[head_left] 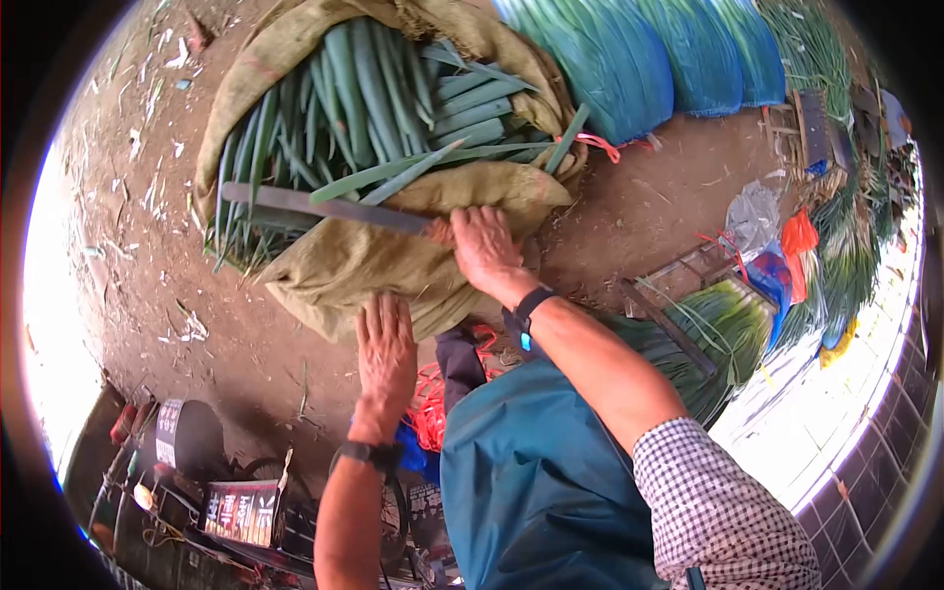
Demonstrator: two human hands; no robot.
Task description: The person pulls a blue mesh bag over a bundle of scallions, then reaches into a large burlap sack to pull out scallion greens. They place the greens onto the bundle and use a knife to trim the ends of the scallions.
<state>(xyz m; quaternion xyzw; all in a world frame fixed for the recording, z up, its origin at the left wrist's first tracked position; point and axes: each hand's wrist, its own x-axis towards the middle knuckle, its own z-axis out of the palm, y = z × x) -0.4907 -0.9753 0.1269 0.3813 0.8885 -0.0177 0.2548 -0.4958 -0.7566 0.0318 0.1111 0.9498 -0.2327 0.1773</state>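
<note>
A burlap sack [366, 270] lies open on the ground, stuffed with cut green onion leaves [359, 98]. My right hand [484, 246] is closed around the handle of a long knife [329, 207], its blade pointing left across the sack's front edge and some leaves. The handle is mostly hidden by my fingers. Lower down, my left hand [386, 344] rests with straight fingers against the near flap of the sack and holds nothing. Dark bands circle both wrists.
Bundles in blue-green mesh [610, 64] lie at the top. Piled green onions [723, 320] and a wooden frame [678, 329] are at right. Red netting [430, 408] lies by my apron [546, 472]. A cart with a printed box [241, 513] stands lower left.
</note>
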